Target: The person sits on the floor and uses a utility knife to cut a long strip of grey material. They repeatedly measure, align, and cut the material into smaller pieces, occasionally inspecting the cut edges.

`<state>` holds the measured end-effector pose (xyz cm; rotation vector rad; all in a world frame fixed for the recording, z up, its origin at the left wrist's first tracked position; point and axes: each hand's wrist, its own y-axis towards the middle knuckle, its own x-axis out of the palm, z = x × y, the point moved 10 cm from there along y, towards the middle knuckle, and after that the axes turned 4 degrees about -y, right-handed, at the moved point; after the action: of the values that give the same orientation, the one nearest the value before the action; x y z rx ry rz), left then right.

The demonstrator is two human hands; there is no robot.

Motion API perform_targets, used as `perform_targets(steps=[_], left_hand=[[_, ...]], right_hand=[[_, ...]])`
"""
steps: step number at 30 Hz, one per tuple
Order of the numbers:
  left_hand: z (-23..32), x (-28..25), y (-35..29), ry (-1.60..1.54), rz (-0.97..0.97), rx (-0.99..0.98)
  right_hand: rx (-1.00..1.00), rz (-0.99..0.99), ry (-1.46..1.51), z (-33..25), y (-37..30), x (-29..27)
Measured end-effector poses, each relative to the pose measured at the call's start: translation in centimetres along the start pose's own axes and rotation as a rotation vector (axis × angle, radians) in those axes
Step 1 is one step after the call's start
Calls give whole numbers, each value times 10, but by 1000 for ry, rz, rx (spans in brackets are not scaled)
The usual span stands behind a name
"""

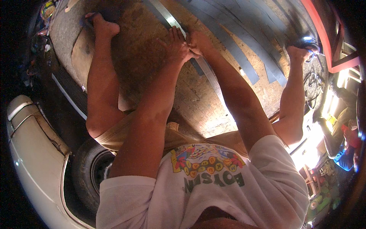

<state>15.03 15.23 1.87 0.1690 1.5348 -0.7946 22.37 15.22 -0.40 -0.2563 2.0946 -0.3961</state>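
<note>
A long shiny metal straightedge [213, 78] runs diagonally over a brown wooden board [145, 57], on top of a grey strip. My left hand [177, 47] lies across the bar, its fingers stretched forward and the thumb out to the left. Touching it on the right is my right hand [197, 41], with fingers curled in beside the bar. Whatever those fingers hold, if anything, is hidden. Several flat dark grey strips [244, 63] with pointed or slanted ends lie fanned out on the board to the right of my hands.
My bare legs are spread to either side of the board. At left stand a white vehicle body [42, 152] and a black tyre [85, 175]. A red frame [322, 42] rises at the far right, above thin dark cords [314, 86] on the floor.
</note>
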Motion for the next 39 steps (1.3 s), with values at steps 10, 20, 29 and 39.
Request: perform_targets(steps=[10, 20, 29, 39], left_hand=[[-1, -3, 1, -76, -18, -16], [-7, 19, 6, 172, 5, 57], [-1, 15, 9, 89, -92, -5], [-7, 15, 7, -42, 29, -59]], right_hand=[[-5, 123, 93, -8, 1, -23], [-21, 6, -223, -39, 0, -38], [35, 80, -150, -5, 11, -7], [149, 103, 48, -12, -42, -31]])
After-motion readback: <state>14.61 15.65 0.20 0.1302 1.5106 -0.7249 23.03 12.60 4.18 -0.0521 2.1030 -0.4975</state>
